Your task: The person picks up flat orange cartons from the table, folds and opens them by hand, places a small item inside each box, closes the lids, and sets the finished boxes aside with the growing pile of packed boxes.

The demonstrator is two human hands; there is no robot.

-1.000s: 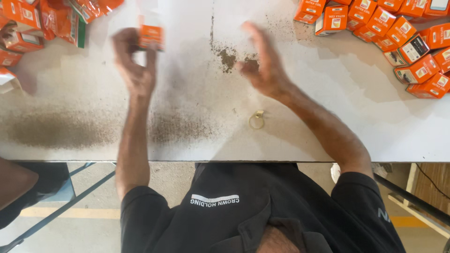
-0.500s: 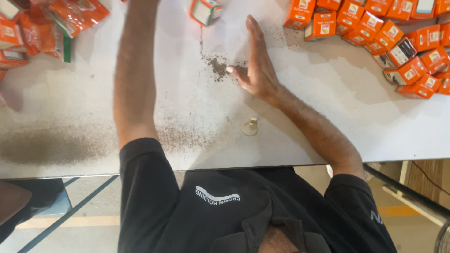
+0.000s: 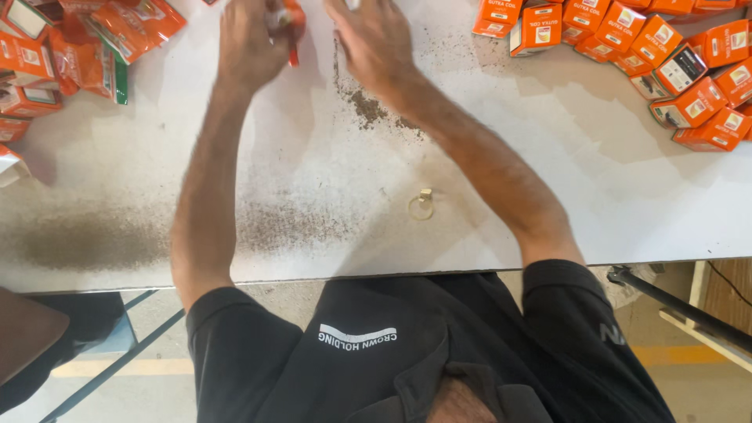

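My left hand (image 3: 249, 43) is closed around a small orange and white box (image 3: 291, 19) at the far edge of the white table (image 3: 587, 196). My right hand (image 3: 374, 39) is right beside it, fingers reaching toward the same box; its fingertips run off the top of the frame. Whether it touches the box is unclear. A small heap of dark brown powder (image 3: 366, 106) lies on the table just below my right wrist.
Several orange boxes (image 3: 666, 55) are piled at the far right. Orange pouches and boxes (image 3: 70, 47) lie at the far left. A small gold ring (image 3: 421, 205) rests on the table near me. Dark powder smears (image 3: 94, 239) cover the left front.
My right hand has left the table by the powder and moved up and left to the box. My left hand has brought the box back toward it.
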